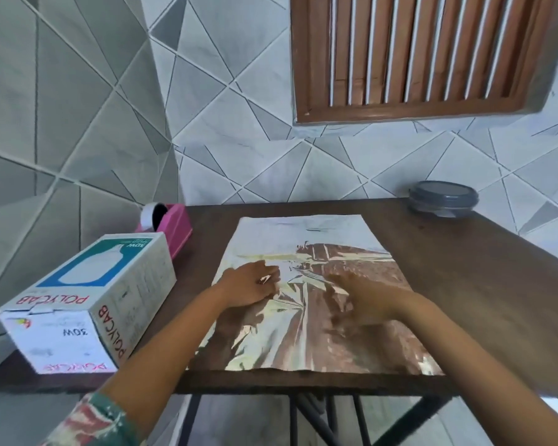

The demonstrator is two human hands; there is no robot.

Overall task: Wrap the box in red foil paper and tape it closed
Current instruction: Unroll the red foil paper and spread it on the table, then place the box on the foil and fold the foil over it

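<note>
- Step: sheet prep, foil paper (310,320) spread on table (471,272), shiny side up (red face not visible).
- Left hand (250,286) palm-down on foil, fingers relaxed, gripping nothing; right hand (361,297) motion-blurred, grip unreadable.
- Box (87,304) unwrapped at left table edge, near foil, not on it.
- Next: calls for lifting box onto sheet centre.
- Tape dispenser (174,226) half hidden behind box.

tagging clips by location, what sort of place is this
Probably a room in a home: grey geometric wall tiles, a louvred wooden window, and a small dark table set against the wall.
</note>
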